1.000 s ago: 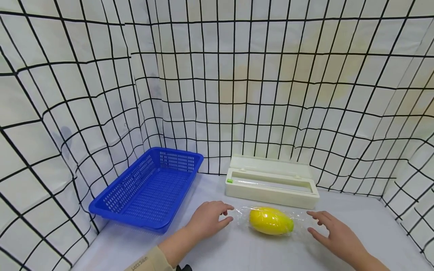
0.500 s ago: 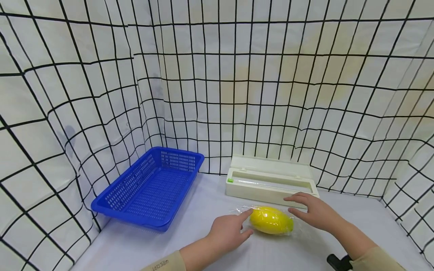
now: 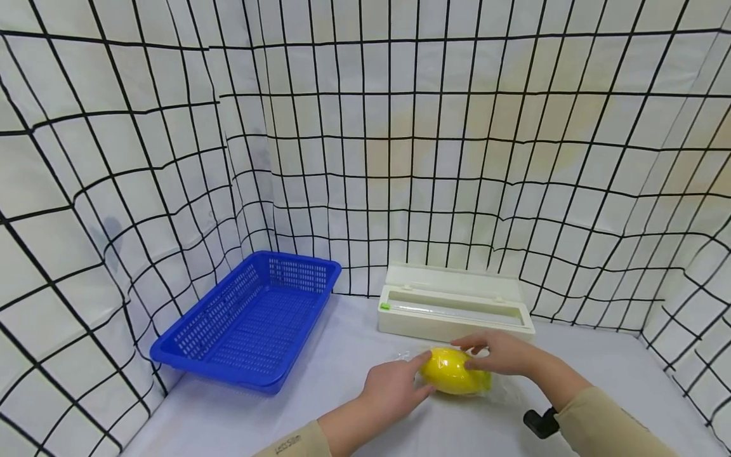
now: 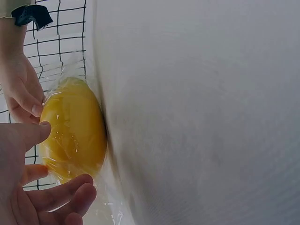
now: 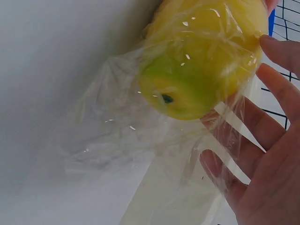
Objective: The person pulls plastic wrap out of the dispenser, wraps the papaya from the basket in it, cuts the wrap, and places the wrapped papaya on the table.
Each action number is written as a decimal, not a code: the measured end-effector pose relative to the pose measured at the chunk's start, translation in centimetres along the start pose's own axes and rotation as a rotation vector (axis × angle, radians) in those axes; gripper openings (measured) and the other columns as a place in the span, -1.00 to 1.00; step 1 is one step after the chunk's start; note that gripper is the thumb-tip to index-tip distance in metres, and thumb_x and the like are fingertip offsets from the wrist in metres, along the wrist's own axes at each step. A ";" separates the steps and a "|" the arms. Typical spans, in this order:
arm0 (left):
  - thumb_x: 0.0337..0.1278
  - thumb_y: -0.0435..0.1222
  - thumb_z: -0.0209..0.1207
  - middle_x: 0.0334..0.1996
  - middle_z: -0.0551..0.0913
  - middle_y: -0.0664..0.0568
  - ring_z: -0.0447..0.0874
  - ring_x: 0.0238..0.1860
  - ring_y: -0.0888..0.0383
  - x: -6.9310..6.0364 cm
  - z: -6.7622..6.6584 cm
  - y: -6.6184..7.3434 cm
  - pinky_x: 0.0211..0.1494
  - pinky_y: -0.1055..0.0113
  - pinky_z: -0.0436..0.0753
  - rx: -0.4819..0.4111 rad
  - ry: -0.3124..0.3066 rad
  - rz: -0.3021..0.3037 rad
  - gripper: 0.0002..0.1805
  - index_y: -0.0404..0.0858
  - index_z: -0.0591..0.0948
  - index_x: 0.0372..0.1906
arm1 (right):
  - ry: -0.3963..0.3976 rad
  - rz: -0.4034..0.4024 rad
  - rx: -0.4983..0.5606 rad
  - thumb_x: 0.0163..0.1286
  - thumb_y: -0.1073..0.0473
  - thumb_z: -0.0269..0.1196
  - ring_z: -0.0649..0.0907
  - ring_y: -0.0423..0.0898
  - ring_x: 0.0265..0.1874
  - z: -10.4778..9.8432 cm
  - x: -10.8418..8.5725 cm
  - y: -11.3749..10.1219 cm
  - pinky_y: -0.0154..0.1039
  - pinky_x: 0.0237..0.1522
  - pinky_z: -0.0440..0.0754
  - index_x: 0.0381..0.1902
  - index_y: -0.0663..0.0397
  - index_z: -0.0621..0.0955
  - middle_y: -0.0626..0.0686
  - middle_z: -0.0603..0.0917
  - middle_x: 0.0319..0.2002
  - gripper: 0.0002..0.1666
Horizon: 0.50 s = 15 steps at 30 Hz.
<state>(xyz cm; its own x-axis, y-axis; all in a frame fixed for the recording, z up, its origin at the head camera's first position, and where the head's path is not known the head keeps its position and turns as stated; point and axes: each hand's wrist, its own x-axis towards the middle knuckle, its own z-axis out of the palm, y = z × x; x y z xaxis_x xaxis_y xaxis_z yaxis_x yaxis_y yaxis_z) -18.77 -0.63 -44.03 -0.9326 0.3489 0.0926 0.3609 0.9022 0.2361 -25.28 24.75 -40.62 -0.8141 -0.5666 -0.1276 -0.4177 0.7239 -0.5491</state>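
Note:
A yellow, mango-like fruit with a green end [image 3: 454, 371], wrapped in clear film, lies on the white table in the head view. At its left end is my left hand [image 3: 388, 390], thumb and index finger touching it. My right hand [image 3: 502, 355] touches its upper right side. In the left wrist view, a left fingertip rests against the fruit [image 4: 75, 131], other fingers bent loosely near its lower end. The right wrist view has my right hand [image 5: 276, 154] with fingers spread along the fruit [image 5: 201, 56]; loose film [image 5: 112, 122] trails from the green end.
A blue perforated basket [image 3: 257, 330] stands on the left. Behind the fruit is a long cream box [image 3: 457, 320], lid raised, with a clear roll and a green piece inside. White walls with black grid lines [image 3: 400, 158] surround the table.
My right hand has come left from beside the film onto the fruit. My left hand has moved right to the fruit's left end. The fruit has hardly moved.

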 end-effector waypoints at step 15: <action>0.05 0.45 0.05 0.03 0.70 0.01 0.70 -0.07 0.02 1.8 0.7 -0.6 -0.26 0.06 0.63 -0.083 -0.101 -0.054 -0.13 0.24 0.28 0.48 | -0.033 -0.015 0.015 0.41 -0.06 0.26 0.65 -0.02 -0.04 0.2 -1.0 -1.0 0.08 -0.02 0.65 0.15 -0.21 0.66 -0.16 0.71 -0.05 -0.62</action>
<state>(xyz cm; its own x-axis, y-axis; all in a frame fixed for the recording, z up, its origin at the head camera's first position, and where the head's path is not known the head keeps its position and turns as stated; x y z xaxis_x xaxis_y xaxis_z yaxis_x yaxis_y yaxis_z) -20.67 -0.37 -44.67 -0.9443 0.3284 -0.0194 0.3055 0.8975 0.3182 -23.96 24.52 -40.06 -0.7938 -0.5903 -0.1464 -0.4237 0.7094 -0.5632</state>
